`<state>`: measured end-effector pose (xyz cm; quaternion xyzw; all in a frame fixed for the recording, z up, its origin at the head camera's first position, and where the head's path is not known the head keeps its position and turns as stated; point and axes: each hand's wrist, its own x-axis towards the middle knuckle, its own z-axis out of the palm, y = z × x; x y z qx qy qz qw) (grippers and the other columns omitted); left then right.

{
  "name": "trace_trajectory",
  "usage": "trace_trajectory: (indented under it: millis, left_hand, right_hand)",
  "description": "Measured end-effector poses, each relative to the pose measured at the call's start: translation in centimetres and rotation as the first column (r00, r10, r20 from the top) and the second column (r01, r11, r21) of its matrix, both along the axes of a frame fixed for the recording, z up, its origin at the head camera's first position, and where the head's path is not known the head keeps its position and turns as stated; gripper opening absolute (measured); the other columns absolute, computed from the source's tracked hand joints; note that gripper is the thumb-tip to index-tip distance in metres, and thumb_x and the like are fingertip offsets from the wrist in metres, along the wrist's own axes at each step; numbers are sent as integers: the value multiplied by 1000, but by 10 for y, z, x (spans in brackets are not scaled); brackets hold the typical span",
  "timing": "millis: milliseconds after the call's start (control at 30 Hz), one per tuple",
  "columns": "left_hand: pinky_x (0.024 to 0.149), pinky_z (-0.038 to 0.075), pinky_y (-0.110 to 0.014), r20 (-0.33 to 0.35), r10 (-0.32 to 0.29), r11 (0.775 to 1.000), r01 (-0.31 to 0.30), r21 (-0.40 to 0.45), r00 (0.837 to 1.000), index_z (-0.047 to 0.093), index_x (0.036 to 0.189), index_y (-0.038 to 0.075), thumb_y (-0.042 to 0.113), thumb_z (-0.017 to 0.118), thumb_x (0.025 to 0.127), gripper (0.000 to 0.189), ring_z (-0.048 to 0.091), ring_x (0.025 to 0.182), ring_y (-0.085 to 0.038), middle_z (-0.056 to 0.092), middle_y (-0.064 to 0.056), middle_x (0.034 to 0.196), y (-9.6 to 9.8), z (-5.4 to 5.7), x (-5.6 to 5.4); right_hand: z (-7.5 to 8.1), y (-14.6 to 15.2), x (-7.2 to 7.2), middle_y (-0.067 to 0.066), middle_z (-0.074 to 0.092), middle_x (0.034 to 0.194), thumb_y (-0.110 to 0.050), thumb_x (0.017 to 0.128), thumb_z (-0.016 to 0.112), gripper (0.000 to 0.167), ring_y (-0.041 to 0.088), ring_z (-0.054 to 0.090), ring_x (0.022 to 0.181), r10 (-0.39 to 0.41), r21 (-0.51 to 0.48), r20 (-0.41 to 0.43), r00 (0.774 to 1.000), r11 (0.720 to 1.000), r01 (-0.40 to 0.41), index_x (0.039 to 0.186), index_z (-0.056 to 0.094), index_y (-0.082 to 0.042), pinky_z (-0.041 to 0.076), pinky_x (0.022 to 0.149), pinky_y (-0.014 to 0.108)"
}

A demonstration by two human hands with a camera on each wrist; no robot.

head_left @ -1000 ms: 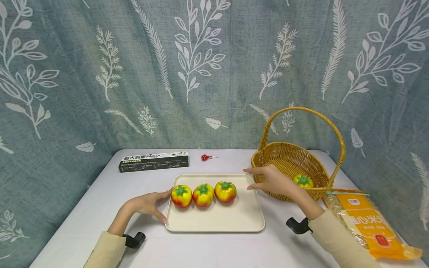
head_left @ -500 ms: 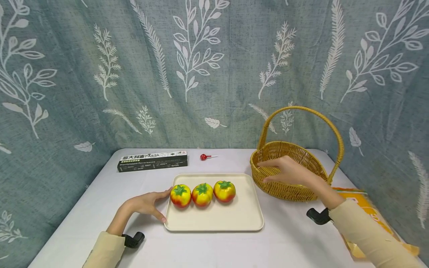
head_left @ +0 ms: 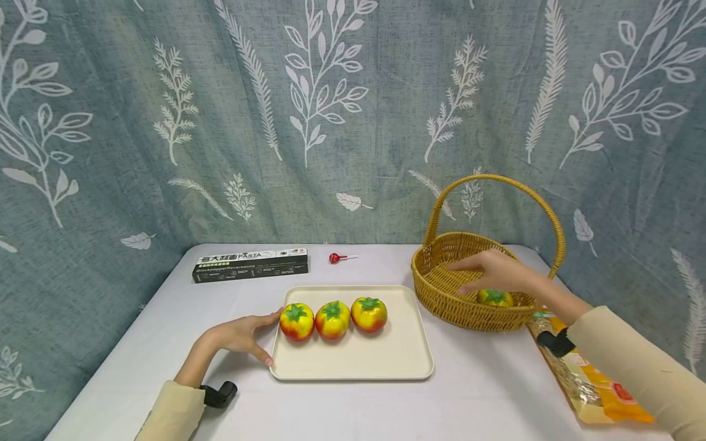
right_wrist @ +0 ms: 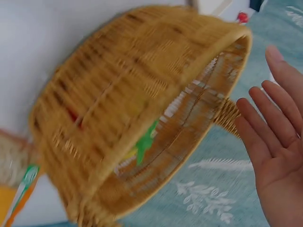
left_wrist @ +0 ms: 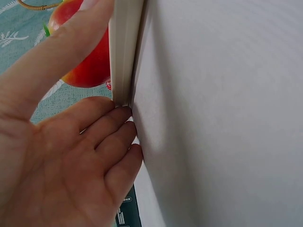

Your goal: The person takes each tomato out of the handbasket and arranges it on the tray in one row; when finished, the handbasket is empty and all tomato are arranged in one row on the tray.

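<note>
My left hand (head_left: 237,335) rests at the left edge of a cream tray (head_left: 380,358), fingers and thumb spread. In the left wrist view the fingertips touch the tray's side (left_wrist: 125,52). Three red-and-yellow tomatoes with green leaf tops sit in a row on the tray: a left one (head_left: 296,322), a middle one (head_left: 333,320) and a right one (head_left: 369,314). My right hand (head_left: 499,272) hangs above a wicker basket (head_left: 460,306), fingers extended and holding nothing. Another tomato (head_left: 495,298) lies inside the basket, partly hidden by the near rim.
A black pasta box (head_left: 250,266) lies at the back left, with a red lollipop (head_left: 334,258) to its right. The basket's tall handle (head_left: 557,226) arches over it. An orange bag of pasta (head_left: 595,386) lies right of the basket, partly under my right forearm.
My right hand has moved right, from the tray's far right corner to over the basket. The basket's tomato, covered half a second ago, shows again. My left hand has stayed in place.
</note>
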<state>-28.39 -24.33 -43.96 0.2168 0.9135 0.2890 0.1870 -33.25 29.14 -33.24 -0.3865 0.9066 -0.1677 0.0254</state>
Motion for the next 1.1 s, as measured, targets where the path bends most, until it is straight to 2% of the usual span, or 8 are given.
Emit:
trace_trajectory:
  millis: [167, 333, 433, 567, 667, 1000, 1100]
  left_hand:
    - [112, 20, -60, -8, -9, 1000, 9, -10, 1000, 28, 151, 2, 33, 89, 66, 109, 26, 139, -44, 31, -24, 151, 0, -1, -1]
    - [111, 21, -60, -12, -9, 1000, 8, -22, 1000, 28, 151, 3, 34, 89, 66, 110, 27, 138, -44, 32, -23, 151, 0, -2, -2]
    - [111, 21, -60, -13, -6, 1000, 6, -25, 1000, 28, 151, 3, 34, 89, 66, 109, 27, 138, -44, 33, -23, 151, -1, -2, -2]
    - [111, 21, -60, -11, -5, 1000, 5, -24, 1000, 28, 151, 4, 34, 88, 66, 108, 26, 138, -44, 32, -23, 151, -1, -1, 0]
    - [111, 20, -60, -12, -5, 1000, 4, -23, 1000, 28, 151, 3, 33, 88, 66, 108, 26, 138, -45, 32, -23, 151, -1, 0, 1]
    - [111, 22, -60, -23, -14, 1000, 14, -14, 1000, 28, 150, 1, 33, 89, 66, 109, 27, 138, -45, 32, -24, 151, -1, -1, 0]
    - [111, 22, -59, -21, -11, 1000, 11, -14, 1000, 29, 150, 1, 33, 89, 66, 109, 27, 138, -44, 32, -24, 151, -2, -2, -1]
  right_hand:
    - [5, 13, -4, 10, 65, 124, -37, 85, 72, 54, 23, 66, 102, -2, 46, 46, 999, 999, 0, 129, 62, -8, 56, 79, 38]
    - [6, 22, -10, 17, 60, 128, -40, 81, 73, 62, 36, 58, 116, -13, 91, 163, 986, 996, -2, 130, 60, -3, 52, 91, 45]
    - [6, 27, -16, 18, 60, 129, -39, 81, 74, 63, 38, 57, 116, -18, 133, 199, 980, 991, -9, 129, 60, -1, 52, 91, 45]
    - [3, 33, -23, 18, 62, 126, -29, 81, 76, 56, 37, 59, 113, -20, 194, 211, 977, 981, -22, 127, 62, 0, 53, 88, 42]
    - [2, 36, -27, 21, 61, 126, -20, 81, 78, 54, 39, 58, 113, -21, 206, 248, 969, 978, -32, 126, 61, 2, 53, 89, 45]
    - [1, 41, -30, 23, 58, 129, -21, 79, 80, 58, 40, 55, 117, -91, 297, 308, 947, 955, -4, 128, 60, 2, 51, 91, 47]
    - [1, 42, -32, 25, 56, 131, -22, 78, 81, 62, 42, 53, 118, -114, 313, 344, 932, 950, 1, 130, 57, 5, 50, 92, 48]
